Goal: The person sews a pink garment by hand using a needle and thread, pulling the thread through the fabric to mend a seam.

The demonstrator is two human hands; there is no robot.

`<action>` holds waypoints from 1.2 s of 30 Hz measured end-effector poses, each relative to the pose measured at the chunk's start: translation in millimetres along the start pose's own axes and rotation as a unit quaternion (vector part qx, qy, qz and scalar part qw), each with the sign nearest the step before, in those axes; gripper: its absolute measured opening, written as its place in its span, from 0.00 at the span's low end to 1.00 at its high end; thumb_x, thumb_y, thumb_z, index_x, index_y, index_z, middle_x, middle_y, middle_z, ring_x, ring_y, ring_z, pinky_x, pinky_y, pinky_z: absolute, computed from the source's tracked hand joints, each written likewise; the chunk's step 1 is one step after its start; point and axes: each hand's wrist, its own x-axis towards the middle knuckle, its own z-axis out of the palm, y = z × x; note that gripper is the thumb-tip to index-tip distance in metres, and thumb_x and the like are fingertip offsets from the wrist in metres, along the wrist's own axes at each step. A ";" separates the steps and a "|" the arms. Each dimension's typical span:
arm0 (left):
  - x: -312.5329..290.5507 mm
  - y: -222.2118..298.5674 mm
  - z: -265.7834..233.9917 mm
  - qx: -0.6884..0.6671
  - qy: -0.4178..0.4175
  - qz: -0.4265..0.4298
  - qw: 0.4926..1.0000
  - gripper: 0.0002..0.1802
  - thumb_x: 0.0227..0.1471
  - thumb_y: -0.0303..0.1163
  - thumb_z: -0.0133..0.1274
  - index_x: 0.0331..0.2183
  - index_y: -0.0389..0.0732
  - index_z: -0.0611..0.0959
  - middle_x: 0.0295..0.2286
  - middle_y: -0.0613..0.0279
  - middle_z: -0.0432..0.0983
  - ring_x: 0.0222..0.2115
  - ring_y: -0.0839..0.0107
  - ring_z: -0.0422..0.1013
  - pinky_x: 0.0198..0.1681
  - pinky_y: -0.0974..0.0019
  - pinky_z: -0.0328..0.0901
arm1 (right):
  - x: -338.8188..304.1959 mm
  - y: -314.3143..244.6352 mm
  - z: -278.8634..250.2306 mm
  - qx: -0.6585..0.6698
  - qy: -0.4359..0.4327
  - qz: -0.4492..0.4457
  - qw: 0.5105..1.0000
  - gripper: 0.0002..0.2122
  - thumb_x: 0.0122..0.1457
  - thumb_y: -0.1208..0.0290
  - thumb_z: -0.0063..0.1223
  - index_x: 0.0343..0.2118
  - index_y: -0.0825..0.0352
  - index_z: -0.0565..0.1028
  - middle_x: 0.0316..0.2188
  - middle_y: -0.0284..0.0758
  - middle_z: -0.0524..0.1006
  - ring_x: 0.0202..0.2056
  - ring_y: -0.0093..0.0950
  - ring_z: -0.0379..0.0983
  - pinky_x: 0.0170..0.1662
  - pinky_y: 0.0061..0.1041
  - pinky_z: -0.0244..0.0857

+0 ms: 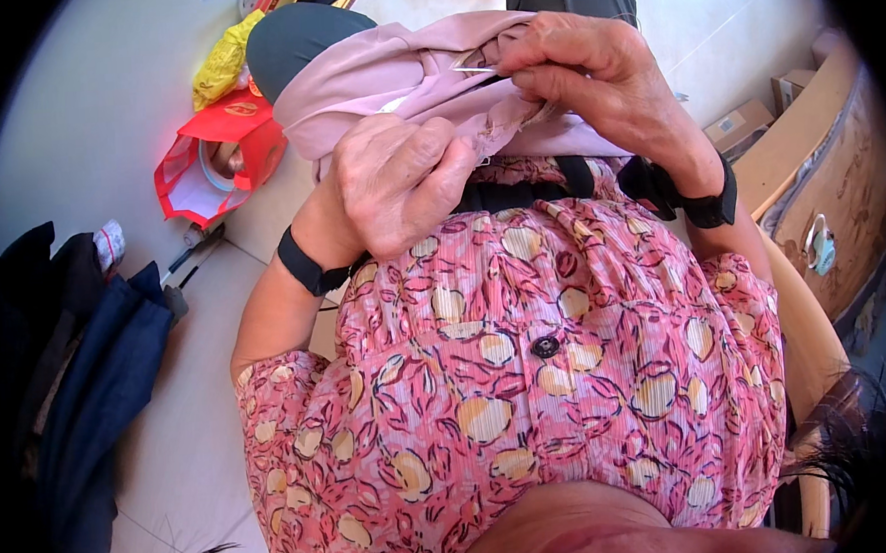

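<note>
A dusty-pink cloth garment (358, 84) lies bunched over my lap. My left hand (398, 179) is closed in a fist at its near edge, gripping a fold; the fingertips are turned out of sight. To the right, my right hand (598, 78) pinches a thin white pointed thing (474, 70) between thumb and forefinger. Its tip points left over the garment's folds, and I cannot make out its exact kind. Between the hands, the edge of the garment looks frayed.
A red paper bag (186, 195) stands on the floor to the left, with a yellow plastic bag (226, 63) behind it. Dark clothes (97, 365) hang or lie at the far left. On the right are cardboard boxes (741, 124) and a wooden panel (830, 196).
</note>
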 end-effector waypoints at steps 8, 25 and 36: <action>0.9 7.3 2.7 -0.003 -0.023 0.004 1.000 0.14 0.33 0.25 0.54 0.29 0.32 0.75 0.29 0.53 0.69 0.17 0.69 0.66 0.17 0.68 0.60 | -21.2 6.9 -2.7 -0.052 -0.004 -0.103 0.993 0.05 0.49 0.82 0.53 0.31 0.74 0.75 0.24 0.36 0.71 0.27 0.28 0.68 0.30 0.23 0.62; -3.9 5.6 -1.0 -0.015 -0.036 0.003 0.999 0.13 0.32 0.27 0.54 0.28 0.33 0.76 0.29 0.55 0.69 0.18 0.69 0.66 0.18 0.68 0.59 | -19.7 1.6 0.8 -0.087 -0.019 -0.139 0.986 0.06 0.45 0.79 0.58 0.28 0.73 0.76 0.22 0.36 0.70 0.26 0.29 0.68 0.29 0.24 0.61; -6.7 3.1 -3.1 -0.013 -0.025 0.002 1.000 0.14 0.32 0.27 0.54 0.28 0.33 0.76 0.28 0.55 0.69 0.18 0.69 0.66 0.18 0.69 0.59 | -16.0 -5.5 2.3 -0.070 -0.017 -0.117 0.991 0.06 0.46 0.81 0.56 0.29 0.74 0.76 0.22 0.36 0.69 0.26 0.29 0.67 0.29 0.25 0.60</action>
